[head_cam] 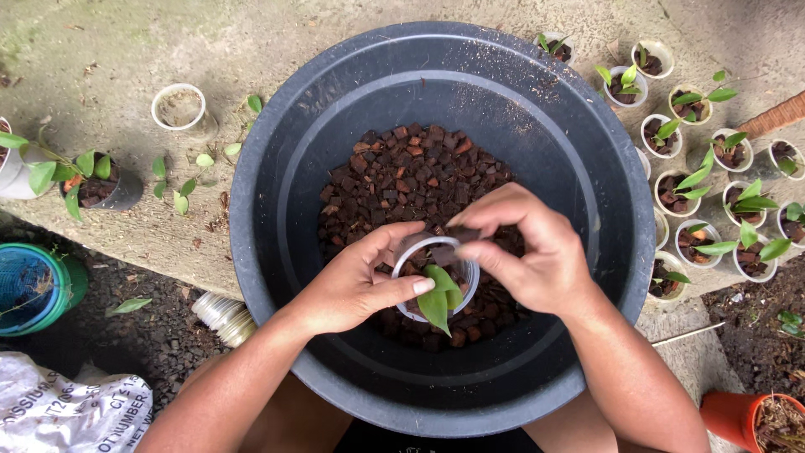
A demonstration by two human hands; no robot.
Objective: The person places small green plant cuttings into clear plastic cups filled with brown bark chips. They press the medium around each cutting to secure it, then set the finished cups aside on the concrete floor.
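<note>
A crumpled white woven plastic sack with black printed lettering [71, 411] lies at the near left corner of the scene, on dark soil. Only its upper part shows; the rest runs off the bottom and left edges. Its cloth is wrinkled and dirt-smudged, with the print running in slanted lines across the right-hand folds. It lies just near of a round teal plastic container [29, 289] and left of the person's left forearm, apart from both. No other package, label, sign or screen shows.
</note>
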